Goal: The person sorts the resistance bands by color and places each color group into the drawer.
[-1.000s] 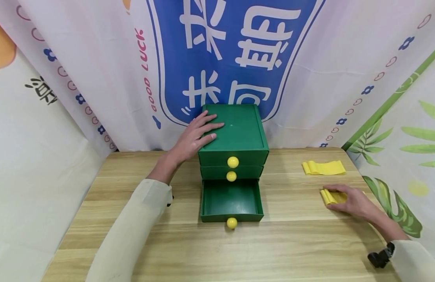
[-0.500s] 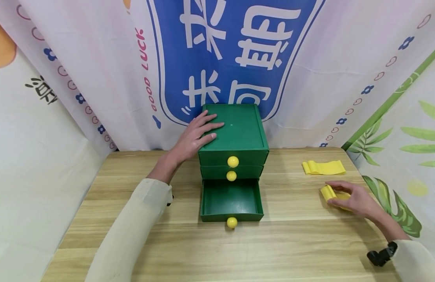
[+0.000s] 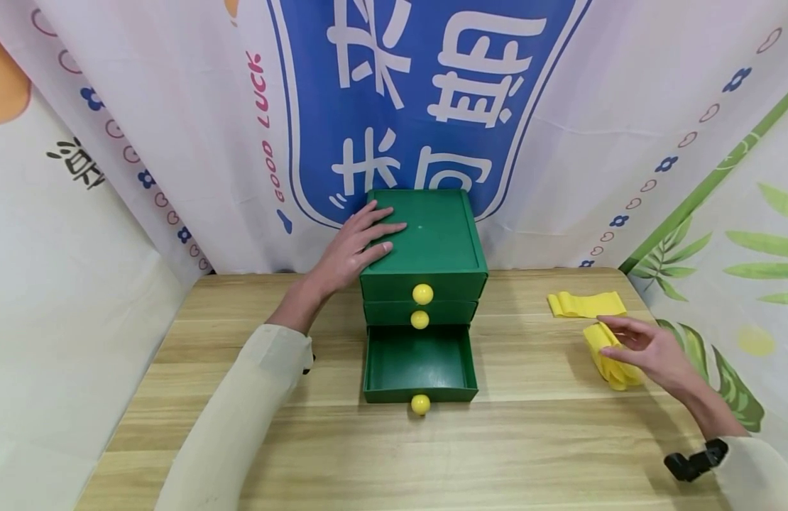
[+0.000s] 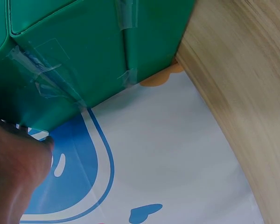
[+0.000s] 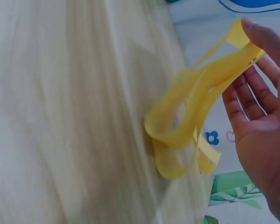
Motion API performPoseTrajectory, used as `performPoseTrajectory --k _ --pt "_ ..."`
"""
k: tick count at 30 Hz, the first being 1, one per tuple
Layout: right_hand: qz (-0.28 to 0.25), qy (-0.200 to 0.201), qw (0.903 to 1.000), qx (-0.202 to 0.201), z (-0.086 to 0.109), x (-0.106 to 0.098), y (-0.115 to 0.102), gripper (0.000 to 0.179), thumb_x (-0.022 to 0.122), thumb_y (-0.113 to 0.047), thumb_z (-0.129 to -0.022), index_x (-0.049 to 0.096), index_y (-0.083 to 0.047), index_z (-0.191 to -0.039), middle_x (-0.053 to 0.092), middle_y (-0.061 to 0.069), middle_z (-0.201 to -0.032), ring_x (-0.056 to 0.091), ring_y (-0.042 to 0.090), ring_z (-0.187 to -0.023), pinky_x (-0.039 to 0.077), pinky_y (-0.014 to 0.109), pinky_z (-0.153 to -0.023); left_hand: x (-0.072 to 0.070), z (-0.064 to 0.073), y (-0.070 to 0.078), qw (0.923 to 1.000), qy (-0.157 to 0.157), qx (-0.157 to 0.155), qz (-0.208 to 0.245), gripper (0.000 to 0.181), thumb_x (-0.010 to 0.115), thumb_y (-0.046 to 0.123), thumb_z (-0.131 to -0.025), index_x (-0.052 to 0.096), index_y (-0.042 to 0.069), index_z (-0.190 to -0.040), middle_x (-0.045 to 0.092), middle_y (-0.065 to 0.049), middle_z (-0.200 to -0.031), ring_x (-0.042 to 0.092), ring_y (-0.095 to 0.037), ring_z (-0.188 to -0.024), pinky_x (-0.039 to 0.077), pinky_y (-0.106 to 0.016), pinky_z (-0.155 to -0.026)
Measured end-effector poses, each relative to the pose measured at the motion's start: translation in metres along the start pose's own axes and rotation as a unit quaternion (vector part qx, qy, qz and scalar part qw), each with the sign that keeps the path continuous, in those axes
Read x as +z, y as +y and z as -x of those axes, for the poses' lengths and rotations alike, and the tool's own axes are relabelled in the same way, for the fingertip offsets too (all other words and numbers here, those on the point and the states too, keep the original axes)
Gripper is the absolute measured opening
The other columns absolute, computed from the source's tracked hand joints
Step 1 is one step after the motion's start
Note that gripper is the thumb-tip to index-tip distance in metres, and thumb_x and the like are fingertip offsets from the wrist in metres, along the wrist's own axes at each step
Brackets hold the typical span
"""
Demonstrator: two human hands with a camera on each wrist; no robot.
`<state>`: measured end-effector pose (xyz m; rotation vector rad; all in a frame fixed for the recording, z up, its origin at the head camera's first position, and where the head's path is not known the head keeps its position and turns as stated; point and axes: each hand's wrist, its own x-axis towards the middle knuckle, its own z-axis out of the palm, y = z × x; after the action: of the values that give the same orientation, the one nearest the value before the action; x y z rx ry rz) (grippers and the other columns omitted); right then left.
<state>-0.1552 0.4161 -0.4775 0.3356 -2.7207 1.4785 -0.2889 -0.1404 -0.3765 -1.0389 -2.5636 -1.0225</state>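
A green drawer cabinet (image 3: 426, 234) with yellow ball knobs stands at the table's back. Its bottom drawer (image 3: 419, 362) is pulled out, with nothing seen inside. My left hand (image 3: 352, 248) rests on the left edge of the cabinet top, fingers spread; in the left wrist view only part of that hand shows beside the cabinet's taped side. At the right, my right hand (image 3: 652, 351) pinches a folded yellow elastic band (image 3: 608, 362) between thumb and fingers. In the right wrist view the yellow band hangs in loose loops from the fingertips.
A second yellow band (image 3: 587, 304) lies folded on the wooden table (image 3: 522, 454), just behind the right hand. A printed curtain (image 3: 202, 106) hangs close behind the cabinet and along both table sides.
My right hand has gathered the near yellow band and lifted it off the table, so its loops now hang down. The left hand and the cabinet have stayed put.
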Motion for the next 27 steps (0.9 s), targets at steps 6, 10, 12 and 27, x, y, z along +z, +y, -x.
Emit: performPoseTrajectory --k 6,10,12,27 --pt "-0.033 0.012 0.9992 -0.018 -0.002 0.001 -0.012 0.052 0.078 0.002 -0.093 0.061 0.007 -0.142 0.067 -0.028 -0.127 0.062 -0.013 -0.115 0.05 0.007 -0.092 0.001 0.0 0.0 1.0 0.0 -0.001 -0.001 0.046 0.051 0.033 -0.109 0.062 0.02 -0.151 0.039 -0.008 -0.169 0.011 -0.026 -0.164 0.006 -0.056 -0.131" --pt "-0.053 0.012 0.998 -0.032 -0.005 0.004 -0.023 0.052 0.077 0.007 -0.093 0.062 0.006 -0.143 0.068 -0.026 -0.129 0.063 -0.011 -0.117 0.05 0.008 -0.094 0.001 0.0 0.0 1.0 0.0 0.0 0.001 0.045 0.05 0.033 -0.109 0.062 0.02 -0.151 0.039 -0.008 -0.169 0.011 -0.026 -0.164 0.005 -0.056 -0.132" --pt "-0.058 0.012 0.9977 -0.032 -0.006 0.006 -0.031 0.053 0.077 0.007 -0.092 0.062 0.006 -0.142 0.068 -0.025 -0.129 0.064 -0.01 -0.117 0.052 0.009 -0.093 0.001 0.0 0.0 1.0 0.0 0.0 0.001 0.045 0.051 0.033 -0.109 0.062 0.02 -0.151 0.039 -0.008 -0.169 0.011 -0.026 -0.164 0.005 -0.056 -0.131" --pt "-0.083 -0.012 0.994 -0.07 -0.017 0.026 -0.089 0.055 0.077 0.012 -0.089 0.06 0.009 -0.141 0.066 -0.014 -0.133 0.068 -0.001 -0.115 0.056 0.015 -0.092 0.0 0.001 0.002 1.0 0.0 -0.001 0.002 0.046 0.05 0.033 -0.109 0.062 0.02 -0.151 0.039 -0.008 -0.169 0.011 -0.025 -0.164 0.005 -0.057 -0.131"
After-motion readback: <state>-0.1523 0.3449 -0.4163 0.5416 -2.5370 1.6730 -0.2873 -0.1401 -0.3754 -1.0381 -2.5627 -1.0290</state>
